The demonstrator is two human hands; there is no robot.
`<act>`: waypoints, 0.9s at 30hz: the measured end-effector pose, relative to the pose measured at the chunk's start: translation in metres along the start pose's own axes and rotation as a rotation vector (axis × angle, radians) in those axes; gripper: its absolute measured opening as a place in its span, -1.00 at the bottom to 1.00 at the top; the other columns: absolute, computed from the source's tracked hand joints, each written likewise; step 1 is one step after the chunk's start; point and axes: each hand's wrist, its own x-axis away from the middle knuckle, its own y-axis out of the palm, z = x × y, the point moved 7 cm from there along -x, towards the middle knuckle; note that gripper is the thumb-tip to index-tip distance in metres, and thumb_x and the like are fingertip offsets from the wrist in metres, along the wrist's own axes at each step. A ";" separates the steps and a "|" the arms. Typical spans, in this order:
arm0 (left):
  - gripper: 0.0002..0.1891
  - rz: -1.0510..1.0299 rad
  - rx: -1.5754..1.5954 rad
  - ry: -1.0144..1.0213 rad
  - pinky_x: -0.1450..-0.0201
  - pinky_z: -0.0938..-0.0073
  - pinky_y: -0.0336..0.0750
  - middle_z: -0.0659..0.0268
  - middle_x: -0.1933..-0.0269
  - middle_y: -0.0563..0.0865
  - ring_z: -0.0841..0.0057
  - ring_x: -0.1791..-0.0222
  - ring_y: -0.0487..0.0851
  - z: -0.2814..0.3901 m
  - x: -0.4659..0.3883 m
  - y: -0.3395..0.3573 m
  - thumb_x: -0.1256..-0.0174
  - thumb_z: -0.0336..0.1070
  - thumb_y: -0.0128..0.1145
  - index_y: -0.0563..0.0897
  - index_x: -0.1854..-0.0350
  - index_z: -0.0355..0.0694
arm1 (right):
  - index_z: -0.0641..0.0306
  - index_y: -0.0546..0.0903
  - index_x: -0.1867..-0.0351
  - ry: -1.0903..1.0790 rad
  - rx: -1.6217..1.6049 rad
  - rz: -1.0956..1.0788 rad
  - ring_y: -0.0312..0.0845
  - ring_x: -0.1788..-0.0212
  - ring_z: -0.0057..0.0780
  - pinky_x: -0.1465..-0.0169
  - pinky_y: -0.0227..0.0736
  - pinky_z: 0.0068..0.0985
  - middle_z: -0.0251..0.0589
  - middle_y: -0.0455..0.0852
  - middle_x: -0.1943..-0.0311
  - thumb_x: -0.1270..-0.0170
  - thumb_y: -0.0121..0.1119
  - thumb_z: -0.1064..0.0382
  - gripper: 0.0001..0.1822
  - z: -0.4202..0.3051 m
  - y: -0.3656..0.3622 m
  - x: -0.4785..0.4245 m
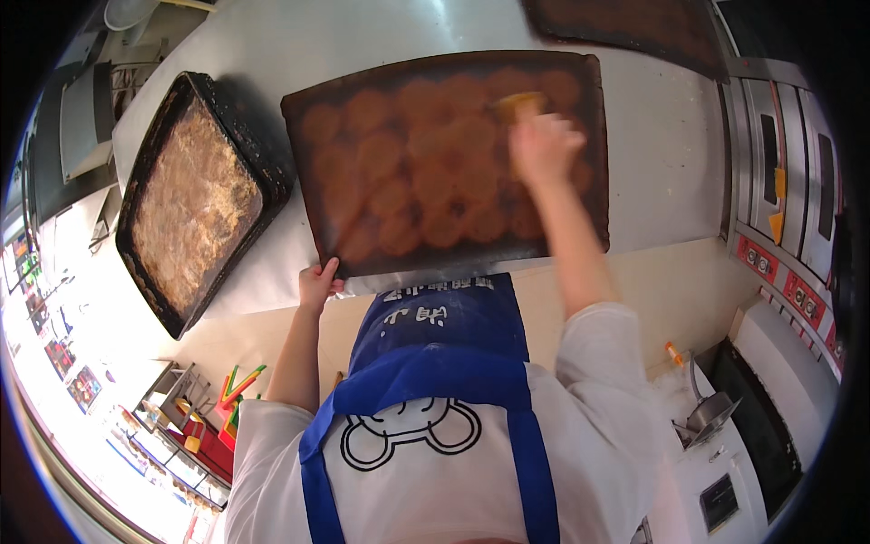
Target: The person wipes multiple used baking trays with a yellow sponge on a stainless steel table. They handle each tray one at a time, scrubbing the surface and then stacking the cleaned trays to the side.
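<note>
A dark baking tray point(448, 163) with rounded brown marks across its surface lies on the metal worktop before me. My left hand point(321, 282) grips its near left corner, thumb on top. Over the tray's right part is my right hand point(546, 146), blurred, with its fingers closed around a yellowish-brown object point(519, 105), perhaps a brush or scraper; the blur hides its exact kind. That object is at the tray's surface, though contact cannot be told. To the left, dark deep baking trays point(194, 204), seemingly stacked, stand at an angle, the top one crusted with pale brown residue.
Another dark tray point(629, 27) lies at the worktop's point(669, 163) far right. A deck oven point(781, 177) with control knobs stands on the right. A metal pan point(710, 411) is lower right; a rack point(180, 442) is lower left. A white round container point(129, 13) is at upper left.
</note>
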 end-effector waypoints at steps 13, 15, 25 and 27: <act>-0.54 -0.112 0.008 -0.042 0.64 0.57 0.50 0.12 0.54 0.73 0.46 0.60 0.73 0.015 -0.010 0.001 -0.25 0.08 0.33 0.52 0.53 -0.22 | 0.09 0.58 0.48 -0.576 -0.460 0.079 0.56 0.43 -0.22 0.37 0.35 -0.20 -0.23 0.62 0.55 -0.09 0.15 0.09 -0.84 -0.244 -0.053 0.079; -0.54 -0.084 0.009 -0.018 0.64 0.56 0.51 0.13 0.55 0.72 0.46 0.60 0.74 0.014 -0.011 0.003 -0.25 0.06 0.34 0.51 0.57 -0.21 | 0.09 0.57 0.39 -0.740 -0.786 0.349 0.60 0.39 -0.22 0.36 0.37 -0.20 -0.20 0.66 0.51 -0.10 0.14 0.12 -0.85 -0.287 -0.038 0.144; -0.54 -0.067 0.029 0.048 0.65 0.56 0.49 0.13 0.55 0.73 0.49 0.64 0.71 0.005 -0.010 0.004 -0.27 0.07 0.32 0.52 0.55 -0.23 | 0.02 0.65 0.11 0.348 0.296 0.375 0.65 0.34 -0.14 0.33 0.49 -0.13 -0.23 0.69 0.43 -0.31 0.08 0.10 -0.78 0.174 0.034 0.080; -0.54 -0.105 0.027 0.006 0.64 0.58 0.49 0.13 0.53 0.74 0.48 0.62 0.72 0.008 -0.009 0.005 -0.26 0.07 0.32 0.53 0.52 -0.24 | 0.05 0.66 0.14 0.277 0.122 0.363 0.64 0.35 -0.15 0.33 0.49 -0.14 -0.21 0.69 0.43 -0.30 0.08 0.13 -0.79 0.136 0.016 0.060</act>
